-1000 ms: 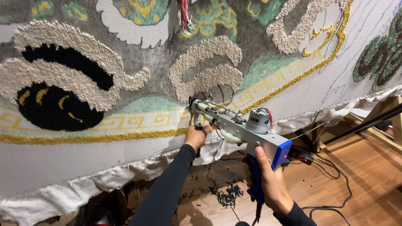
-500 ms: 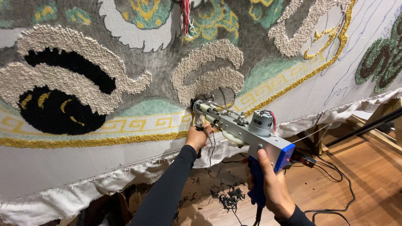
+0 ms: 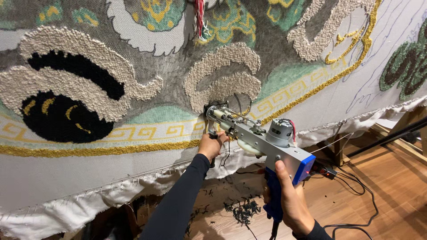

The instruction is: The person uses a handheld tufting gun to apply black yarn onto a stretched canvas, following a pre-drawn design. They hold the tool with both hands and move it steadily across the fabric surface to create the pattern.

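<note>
Head view: tufting gun (image 3: 262, 142) centre-right, nose pressed against the stretched rug cloth (image 3: 133, 111) just under a cream loop patch. Right hand (image 3: 291, 202) near, fingers wrapped tight on the blue grip. Left hand (image 3: 212, 144) fingers closed on the front handle by the cloth. Yarn scraps (image 3: 242, 209) and cable (image 3: 356, 186) on wood floor (image 3: 387, 178). No containers visible.

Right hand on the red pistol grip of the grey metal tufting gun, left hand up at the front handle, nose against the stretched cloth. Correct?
Not quite. The head view shows the pistol grip is blue, not red. Otherwise right: right hand holds it, left hand holds the front handle of the grey metal tufting gun, nose against the patterned stretched cloth.
</note>
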